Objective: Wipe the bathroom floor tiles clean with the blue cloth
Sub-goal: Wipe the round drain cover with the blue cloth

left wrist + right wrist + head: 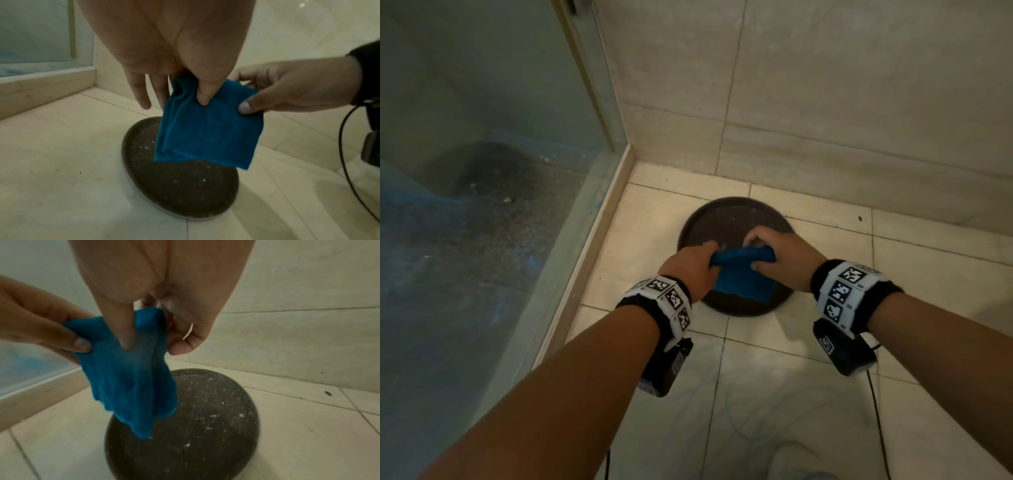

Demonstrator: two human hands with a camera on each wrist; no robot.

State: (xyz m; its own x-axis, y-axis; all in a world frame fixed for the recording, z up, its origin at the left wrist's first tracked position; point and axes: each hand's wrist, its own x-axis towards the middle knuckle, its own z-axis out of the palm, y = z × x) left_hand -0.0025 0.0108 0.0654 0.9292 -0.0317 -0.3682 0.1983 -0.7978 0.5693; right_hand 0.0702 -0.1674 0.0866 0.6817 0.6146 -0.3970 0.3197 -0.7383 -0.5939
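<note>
Two hands, one cloth, one dark round disc. The left hand (pixel 690 265) pinches the upper left corner of the cloth (pixel 743 279) between thumb and fingers; the right hand (pixel 780 255) pinches the upper right corner in the same way. Both hands are curled closed on the fabric. The cloth is blue, folded, and hangs between the hands above the disc (pixel 726 222), its lower edge free; whether that edge touches the disc cannot be told. In the left wrist view the left thumb (pixel 205 95) presses the front of the cloth (pixel 207 134) while two fingers (pixel 141 92) extend behind its left edge. In the right wrist view the right hand (pixel 156 293) bunches the cloth (pixel 131 378) at its top corner, and the fabric narrows to a point below.

The disc lies flat on the floor (pixel 774 394), speckled with pale flecks, and spans several tile joints. One wall (pixel 825 102) of large tiles rises just behind it. One glass panel (pixel 482 137) with a raised sill (pixel 592 246) bounds the floor on the left, near the disc's left edge. Bare tiles extend to the right of the disc and toward the person. One small dark speck (pixel 860 218) lies near the wall joint. Each wrist carries one band (pixel 667 298) with square markers.
</note>
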